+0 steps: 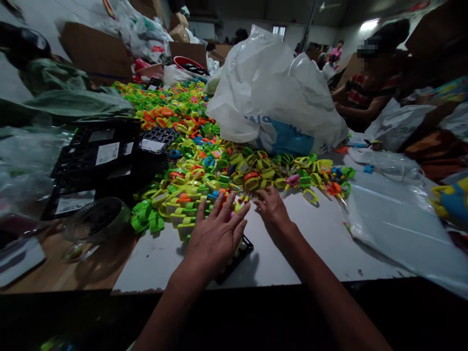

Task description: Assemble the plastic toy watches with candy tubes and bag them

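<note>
A large heap of small plastic pieces [190,165], mostly yellow and green with some orange and blue, covers the middle of the white work surface [278,258]. My left hand [217,234] lies palm down with its fingers spread over the near edge of the heap, holding nothing that shows. Partly beneath that hand is a black tray [239,253]. My right hand [271,207] is just to the right, its fingers bent toward the small pieces at the heap's front. Whether its fingertips hold anything is too small to tell.
Black trays with white labels [98,161] are stacked at the left, behind a clear round bowl [98,219]. A big white plastic bag [274,92] stands behind the heap. Clear plastic sheets [395,219] lie at the right. A person in a striped shirt [369,92] sits beyond.
</note>
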The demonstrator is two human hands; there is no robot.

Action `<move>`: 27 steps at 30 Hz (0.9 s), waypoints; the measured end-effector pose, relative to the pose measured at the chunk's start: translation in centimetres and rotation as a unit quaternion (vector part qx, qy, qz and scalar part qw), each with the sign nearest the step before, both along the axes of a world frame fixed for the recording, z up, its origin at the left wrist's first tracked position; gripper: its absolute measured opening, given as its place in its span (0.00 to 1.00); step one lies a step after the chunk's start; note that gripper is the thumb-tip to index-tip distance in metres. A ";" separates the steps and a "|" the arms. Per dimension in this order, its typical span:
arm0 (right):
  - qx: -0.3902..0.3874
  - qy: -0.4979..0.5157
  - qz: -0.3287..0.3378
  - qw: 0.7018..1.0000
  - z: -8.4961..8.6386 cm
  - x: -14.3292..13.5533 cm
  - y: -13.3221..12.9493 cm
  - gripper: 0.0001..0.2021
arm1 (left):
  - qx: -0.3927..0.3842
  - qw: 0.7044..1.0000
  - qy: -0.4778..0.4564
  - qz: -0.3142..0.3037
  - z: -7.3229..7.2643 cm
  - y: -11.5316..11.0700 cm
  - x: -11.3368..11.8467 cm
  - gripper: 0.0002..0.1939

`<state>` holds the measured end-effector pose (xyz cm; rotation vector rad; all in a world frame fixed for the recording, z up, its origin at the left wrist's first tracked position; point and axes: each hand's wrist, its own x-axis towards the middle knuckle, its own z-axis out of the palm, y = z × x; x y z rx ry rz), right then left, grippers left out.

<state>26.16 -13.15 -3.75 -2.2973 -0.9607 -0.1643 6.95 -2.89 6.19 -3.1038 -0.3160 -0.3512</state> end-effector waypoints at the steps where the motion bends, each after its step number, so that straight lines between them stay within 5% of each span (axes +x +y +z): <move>1: -0.016 -0.007 -0.012 1.000 -0.1 0.0 -0.7 0.12 | -0.004 1.000 0.002 0.001 0.0 0.0 0.0 0.23; 7: -0.129 -0.070 -0.038 0.988 0.2 0.6 -6.5 0.10 | -0.010 1.000 0.002 -0.005 -0.2 0.2 0.0 0.23; 11: -0.193 -0.117 -0.104 0.969 0.4 1.3 -7.4 0.12 | -0.004 1.000 0.004 -0.008 -0.1 0.1 0.1 0.23; 17: -0.152 -0.121 -0.112 0.975 0.4 1.4 -8.7 0.04 | -0.005 1.000 0.008 0.000 0.0 0.0 0.0 0.23; 19: -0.110 -0.118 -0.098 0.982 1.0 1.3 -9.5 0.08 | -0.005 1.000 0.013 0.000 0.0 -0.1 0.0 0.23; 24: 0.078 0.102 -0.073 0.989 2.5 -1.8 -9.2 0.16 | 0.000 1.000 0.027 -0.004 0.2 -0.2 0.0 0.24; 27: 0.179 0.355 0.008 0.918 2.0 -5.5 -6.9 0.17 | 0.004 1.000 0.029 -0.004 0.3 -0.2 0.1 0.24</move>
